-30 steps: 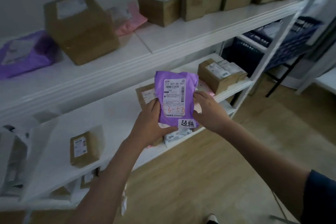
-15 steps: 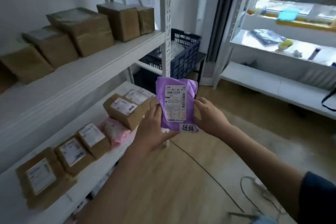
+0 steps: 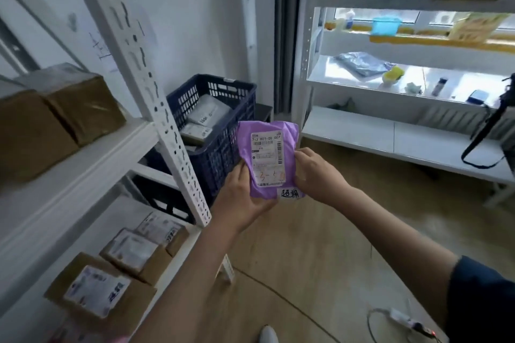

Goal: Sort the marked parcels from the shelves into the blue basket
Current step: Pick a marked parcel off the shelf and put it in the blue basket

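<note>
A purple mailer parcel (image 3: 268,159) with a white shipping label and a small handwritten sticker at its lower edge is held upright in front of me. My left hand (image 3: 239,198) grips its lower left side and my right hand (image 3: 316,175) pinches its right edge. Just behind and left of the parcel stands the blue basket (image 3: 223,153), a dark blue slatted crate holding a few grey and white parcels (image 3: 207,114). The crate rests on a low dark stand past the end of the shelf.
A white shelf upright (image 3: 156,108) rises at the left, with brown boxes (image 3: 69,108) on the upper shelf and labelled brown boxes (image 3: 131,253) on the lower one. Another white rack (image 3: 404,133) stands at the right. Cables (image 3: 390,320) lie on the wooden floor.
My view has swung right along the shelves, and I have come nearer to the blue basket. Both hands keep the same grip on the purple parcel.
</note>
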